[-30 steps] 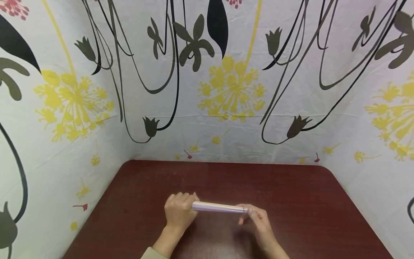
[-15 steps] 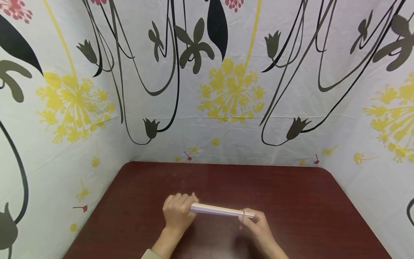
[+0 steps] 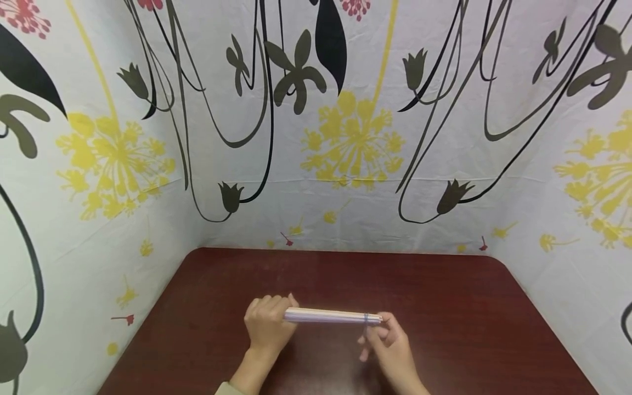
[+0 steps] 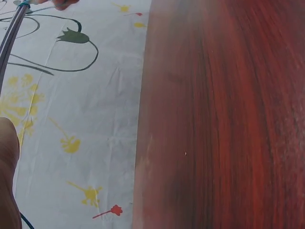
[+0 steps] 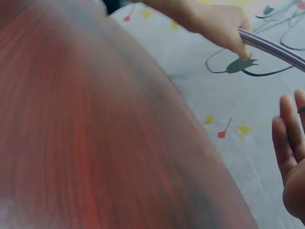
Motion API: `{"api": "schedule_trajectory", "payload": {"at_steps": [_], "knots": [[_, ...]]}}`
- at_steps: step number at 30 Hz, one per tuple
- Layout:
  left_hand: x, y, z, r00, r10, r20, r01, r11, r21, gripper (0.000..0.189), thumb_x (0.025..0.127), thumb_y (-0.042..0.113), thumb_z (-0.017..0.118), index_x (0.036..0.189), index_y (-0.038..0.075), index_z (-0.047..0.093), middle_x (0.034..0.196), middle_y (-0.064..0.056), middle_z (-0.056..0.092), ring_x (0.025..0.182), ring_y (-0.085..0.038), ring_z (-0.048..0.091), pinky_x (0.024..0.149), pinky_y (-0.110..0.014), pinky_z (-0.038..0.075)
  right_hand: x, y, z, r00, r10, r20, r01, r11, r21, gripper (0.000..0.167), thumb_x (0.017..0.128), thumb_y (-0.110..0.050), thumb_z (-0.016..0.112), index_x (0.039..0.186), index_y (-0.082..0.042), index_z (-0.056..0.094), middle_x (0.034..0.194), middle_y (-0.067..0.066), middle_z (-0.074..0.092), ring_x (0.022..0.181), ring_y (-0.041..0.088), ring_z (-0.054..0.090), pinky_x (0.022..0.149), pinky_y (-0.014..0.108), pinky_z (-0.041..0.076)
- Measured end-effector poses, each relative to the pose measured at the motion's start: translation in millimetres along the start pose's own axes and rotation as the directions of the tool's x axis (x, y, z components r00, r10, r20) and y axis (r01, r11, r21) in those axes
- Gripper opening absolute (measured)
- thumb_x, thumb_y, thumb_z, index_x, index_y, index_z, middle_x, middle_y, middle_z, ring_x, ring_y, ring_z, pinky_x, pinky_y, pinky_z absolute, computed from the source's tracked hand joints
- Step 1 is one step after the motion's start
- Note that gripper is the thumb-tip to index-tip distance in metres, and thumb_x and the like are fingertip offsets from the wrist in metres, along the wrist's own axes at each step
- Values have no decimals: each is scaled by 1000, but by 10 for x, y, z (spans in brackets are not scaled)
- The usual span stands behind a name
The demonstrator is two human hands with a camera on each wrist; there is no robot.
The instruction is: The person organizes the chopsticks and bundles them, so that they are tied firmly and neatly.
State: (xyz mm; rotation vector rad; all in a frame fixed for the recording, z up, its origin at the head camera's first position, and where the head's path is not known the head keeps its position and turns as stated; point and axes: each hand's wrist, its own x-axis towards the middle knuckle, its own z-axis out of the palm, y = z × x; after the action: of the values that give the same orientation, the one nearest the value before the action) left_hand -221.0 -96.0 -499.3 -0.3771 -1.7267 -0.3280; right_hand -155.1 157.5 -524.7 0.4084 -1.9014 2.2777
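A bundle of slim, pale lilac and white sticks is held level above the table. The left hand grips its left end, fingers wrapped round it. A thin bluish elastic band circles the bundle near the right end. There the right hand pinches the band by thumb and forefinger, while its other fingers stay loose below. In the left wrist view the band shows at the far tip of the sticks. In the right wrist view the sticks run out of the left hand.
A dark red-brown wooden table with rounded far corners lies beneath both hands. White cloth printed with flowers and stems hangs behind the table and along both sides.
The right hand has shifted along the bundle's right end, and the band now shows round the sticks just short of that end. The left hand keeps its grip, slightly farther left.
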Motion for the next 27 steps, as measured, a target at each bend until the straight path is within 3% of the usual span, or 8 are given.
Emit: {"api": "schedule_trajectory", "payload": {"at_steps": [4, 6, 10, 14, 17, 21, 23, 27], "knots": [[-10, -29, -11, 1000, -5, 15, 4, 1000, 15, 37, 81, 17, 56, 47, 17, 43, 43, 6, 42, 37, -15, 32, 40, -30, 26, -22, 108, 3, 959, -255, 122, 279, 923, -265, 4, 94, 4, 63, 93, 0, 61, 75, 10, 73, 50, 10, 65, 50, 27, 55], [-14, -31, -18, 999, -12, 36, 11, 1000, 20, 35, 80, 17, 57, 47, 17, 46, 43, 6, 43, 37, -14, 32, 40, -30, 26, 1, 161, 11, 858, -460, 229, 514, 768, -382, 5, 95, -3, 65, 92, -3, 68, 78, 8, 74, 55, 9, 67, 54, 21, 54], [-24, -13, -39, 994, -46, 99, 44, 999, 19, 33, 79, 17, 58, 46, 18, 51, 42, 6, 44, 36, -13, 33, 41, -28, 26, 69, 209, 59, 582, -711, 394, 797, 406, -446, 21, 100, -15, 62, 102, 0, 75, 87, 7, 73, 68, 10, 69, 64, 14, 53], [-42, 11, -68, 985, -87, 152, 85, 996, 18, 34, 79, 18, 57, 46, 18, 48, 42, 6, 41, 36, -12, 30, 40, -26, 24, 86, 176, 119, 449, -779, 438, 859, 241, -452, 34, 102, -19, 59, 118, 10, 68, 88, 10, 71, 69, 13, 70, 65, 15, 54], [-60, 35, -86, 978, -111, 174, 110, 994, 16, 34, 79, 18, 57, 47, 19, 47, 42, 7, 41, 36, -11, 29, 40, -25, 23, 45, 149, 174, 466, -803, 372, 849, 287, -445, 49, 103, -23, 55, 137, 13, 51, 94, 14, 72, 64, 10, 66, 61, 15, 53], [-72, 82, -72, 983, -110, 150, 109, 994, 11, 33, 79, 19, 58, 47, 19, 48, 42, 7, 41, 36, -12, 29, 40, -25, 23, -65, 198, 305, 607, -788, 103, 786, 577, -221, 63, 104, -7, 50, 155, 10, 18, 109, 17, 71, 55, 12, 63, 53, 21, 52], [-69, 96, -53, 988, -91, 124, 89, 996, 18, 33, 77, 18, 59, 46, 19, 46, 42, 7, 40, 36, -11, 29, 40, -26, 23, -115, 214, 379, 665, -747, -26, 745, 665, -60, 66, 102, 3, 47, 157, 7, 9, 113, 17, 71, 52, 20, 65, 50, 26, 54], [-53, 93, -28, 994, -66, 82, 64, 997, 32, 35, 75, 18, 60, 45, 20, 41, 42, 7, 38, 36, -11, 28, 40, -27, 23, -169, 192, 473, 723, -680, -120, 688, 725, 42, 65, 101, 12, 43, 157, 6, 12, 111, 16, 72, 52, 21, 65, 50, 30, 55]]}}
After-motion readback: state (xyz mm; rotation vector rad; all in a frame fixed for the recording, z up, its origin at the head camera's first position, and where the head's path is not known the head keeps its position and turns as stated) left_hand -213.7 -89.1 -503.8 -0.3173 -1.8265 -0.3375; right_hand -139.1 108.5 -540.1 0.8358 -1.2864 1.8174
